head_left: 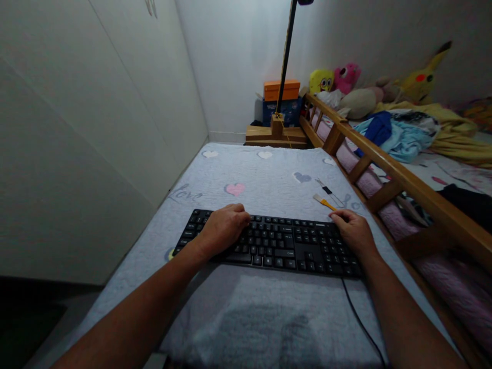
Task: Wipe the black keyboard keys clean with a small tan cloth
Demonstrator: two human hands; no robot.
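A black full-size keyboard [277,243] lies across the quilted light-blue cover, its cable [359,318] trailing off the near right side. My left hand [226,228] is on the left half of the keys with its fingers curled closed near the far edge. At the right end of the keyboard is my right hand [355,233], thumb and forefinger pinched at the handle of a small yellow-handled brush [326,203]. The end of that handle is hidden by the fingers. Just beyond the brush lies a thin wire-like tool with a black middle piece [327,190].
A wooden bed rail [384,166] runs along the right, with clothes [403,136] and plush toys [348,77] behind it. White cabinet doors [96,128] close off the left. At the far end stand a black pole [286,59] and an orange box [282,90].
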